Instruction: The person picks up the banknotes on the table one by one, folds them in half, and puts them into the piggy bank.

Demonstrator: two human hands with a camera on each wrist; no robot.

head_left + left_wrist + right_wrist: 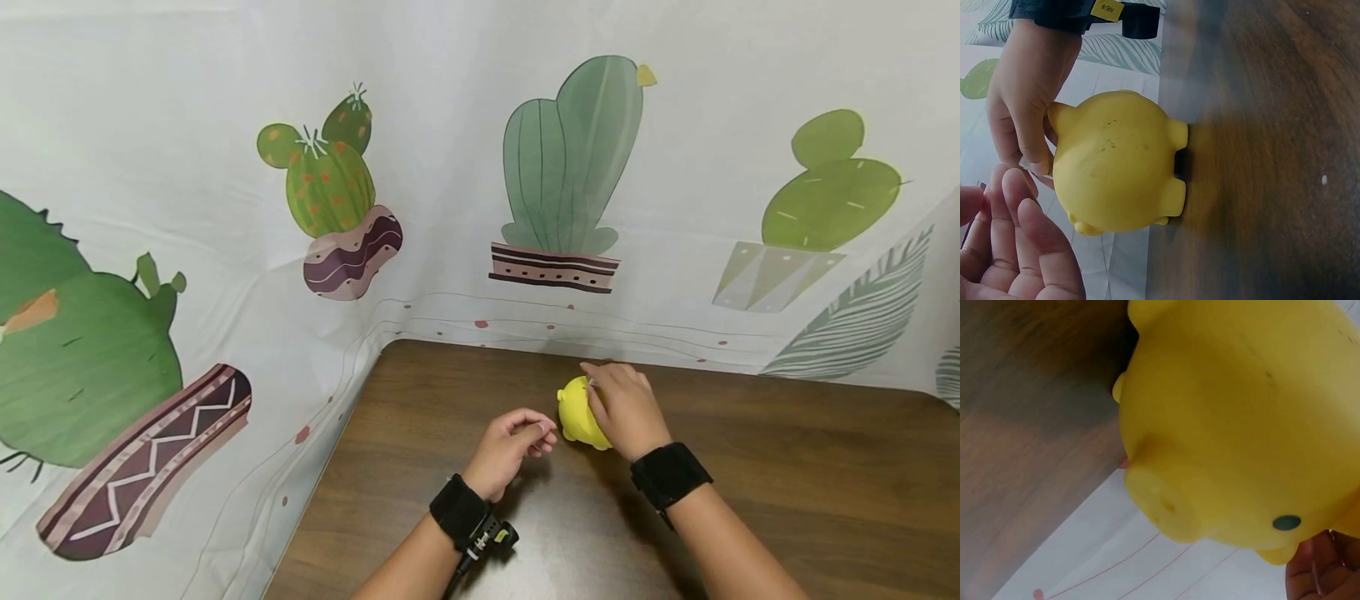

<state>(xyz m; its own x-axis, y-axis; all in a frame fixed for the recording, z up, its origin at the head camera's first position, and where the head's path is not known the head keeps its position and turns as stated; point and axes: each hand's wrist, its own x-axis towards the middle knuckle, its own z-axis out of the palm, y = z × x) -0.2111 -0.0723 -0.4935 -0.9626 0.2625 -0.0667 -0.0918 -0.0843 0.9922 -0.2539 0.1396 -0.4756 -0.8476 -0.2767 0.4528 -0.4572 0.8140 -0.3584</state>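
Note:
A yellow pig-shaped bank (pixel 576 414) stands upright on the table, its snout and a dark eye close up in the right wrist view. My right hand (pixel 628 407) reaches over its top, with thumb and fingers pinching a small pale thin piece (pixel 1026 164) against the upper side. How far that piece enters the bank is hidden. My left hand (pixel 508 450) is held to the left of the bank, apart from it. Its thumb and index fingertip meet on something thin and reddish, mostly covered by the fingers; its kind cannot be made out.
The brown wooden table (pixel 787 467) ends at a white cloth backdrop (pixel 450 167) printed with cacti. Black straps (pixel 670 475) sit on both wrists, and a small camera (pixel 495 536) hangs from the left one. One white speck (pixel 1324 179) lies on the wood.

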